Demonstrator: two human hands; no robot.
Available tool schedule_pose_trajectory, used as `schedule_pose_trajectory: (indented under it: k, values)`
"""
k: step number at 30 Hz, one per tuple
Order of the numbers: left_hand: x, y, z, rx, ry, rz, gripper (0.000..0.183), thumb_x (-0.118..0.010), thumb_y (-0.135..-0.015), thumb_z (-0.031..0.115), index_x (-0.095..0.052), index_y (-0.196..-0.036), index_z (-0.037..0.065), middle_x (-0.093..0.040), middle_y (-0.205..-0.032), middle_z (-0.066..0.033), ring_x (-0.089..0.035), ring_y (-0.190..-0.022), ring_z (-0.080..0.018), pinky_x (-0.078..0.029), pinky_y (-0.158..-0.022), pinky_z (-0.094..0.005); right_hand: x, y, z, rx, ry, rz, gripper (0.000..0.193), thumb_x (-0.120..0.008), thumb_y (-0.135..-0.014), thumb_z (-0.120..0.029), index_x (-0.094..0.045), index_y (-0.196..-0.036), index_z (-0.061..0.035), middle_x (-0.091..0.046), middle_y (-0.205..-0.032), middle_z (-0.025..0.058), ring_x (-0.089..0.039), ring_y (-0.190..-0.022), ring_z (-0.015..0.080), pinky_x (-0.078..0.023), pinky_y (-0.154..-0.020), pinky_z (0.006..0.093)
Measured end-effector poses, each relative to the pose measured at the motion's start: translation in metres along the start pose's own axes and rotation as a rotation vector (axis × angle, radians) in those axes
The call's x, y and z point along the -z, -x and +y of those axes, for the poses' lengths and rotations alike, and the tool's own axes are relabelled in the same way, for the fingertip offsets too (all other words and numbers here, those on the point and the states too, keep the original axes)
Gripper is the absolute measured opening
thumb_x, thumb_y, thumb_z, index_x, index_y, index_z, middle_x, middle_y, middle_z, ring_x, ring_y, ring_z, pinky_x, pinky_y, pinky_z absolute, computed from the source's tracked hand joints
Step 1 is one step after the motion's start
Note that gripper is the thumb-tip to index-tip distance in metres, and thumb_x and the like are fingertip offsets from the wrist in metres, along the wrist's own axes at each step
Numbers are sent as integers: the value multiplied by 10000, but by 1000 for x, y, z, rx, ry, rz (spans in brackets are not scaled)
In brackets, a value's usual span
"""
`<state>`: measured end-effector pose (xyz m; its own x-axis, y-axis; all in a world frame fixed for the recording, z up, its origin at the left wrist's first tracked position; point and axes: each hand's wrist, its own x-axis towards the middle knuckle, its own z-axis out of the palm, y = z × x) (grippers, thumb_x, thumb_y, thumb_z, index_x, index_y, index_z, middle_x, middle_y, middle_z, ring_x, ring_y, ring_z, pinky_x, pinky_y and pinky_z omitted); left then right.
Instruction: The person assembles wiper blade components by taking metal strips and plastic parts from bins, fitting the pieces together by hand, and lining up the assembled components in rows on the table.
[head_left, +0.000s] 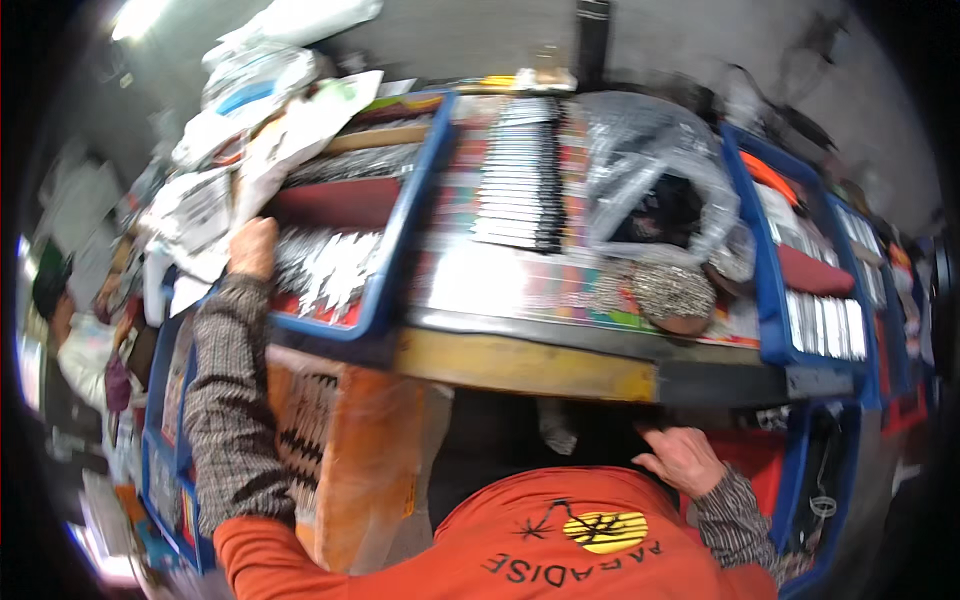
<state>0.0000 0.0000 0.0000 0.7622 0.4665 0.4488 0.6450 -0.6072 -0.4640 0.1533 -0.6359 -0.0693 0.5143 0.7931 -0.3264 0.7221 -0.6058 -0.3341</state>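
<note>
My left hand (253, 248) is at the left side of a blue tray (375, 315), its fingers curled in and blurred. What they hold, if anything, is hidden. Beside it in the tray lies a heap of slim shiny metal pieces (335, 270), next to a dark red divider (340, 203). Lower down, at the right, my right hand (688, 460) hangs just below the table's front edge, thumb and forefinger apart, with nothing visible in it. Close by is a red bin (758, 465).
A row of slim silver-and-black pieces (520, 175) lies on the table (480, 285), left of a clear plastic bag (640, 130) with dark contents. A round silvery bundle (672, 295) sits near the edge. Another blue tray (770, 320) stands right; a person (85, 350) is far left.
</note>
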Motion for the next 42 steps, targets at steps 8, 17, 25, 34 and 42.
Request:
schedule_pose_trajectory:
  k: [8, 17, 25, 34, 42]
  values:
    - [-39, -25, 15, -15, 76, 80, 127, -496, -831, 65, -593, -752, 40, -623, -769, -179, -630, -763, -374, -494, -645, -483, 7, 12, 13, 89, -30, 135, 357, -699, -776, -234, -558, -1020, -15, -576, -679, 165, -593, -675, 375, -472, -586, 461]
    - [-103, -38, -12, -90, 0, 182, 64, -489, -839, 53, -533, -883, 70, -586, -836, -136, -597, -820, -336, -489, -694, -456, 57, 40, 10, 233, -104, 433, 387, -694, -782, -203, -558, -1092, -17, -597, -829, 126, -617, -808, 326, -498, -679, 411]
    - [-87, -34, -12, 38, 51, 80, 107, -458, -875, 60, -538, -817, 18, -610, -819, -201, -618, -810, -397, -504, -670, -473, 113, 60, 43, 70, 26, 1063, 199, -688, -795, -145, -644, -939, -16, -659, -887, 139, -637, -756, 306, -510, -654, 365]
    - [-46, -27, 15, 151, 222, 67, 127, -463, -898, 91, -547, -880, -2, -599, -815, -233, -596, -834, -417, -466, -706, -484, 150, 79, 198, -508, 265, 1138, 138, -589, -832, -132, -671, -923, -67, -614, -857, 126, -598, -878, 309, -472, -758, 417]
    - [-9, -13, 32, 65, 640, 324, 259, -509, -961, 189, -631, -1036, -26, -657, -983, -198, -634, -872, -310, -483, -770, -356, 157, 78, 244, -703, 371, 972, 282, -584, -821, -115, -648, -1094, -95, -588, -960, 166, -588, -929, 346, -473, -796, 436]
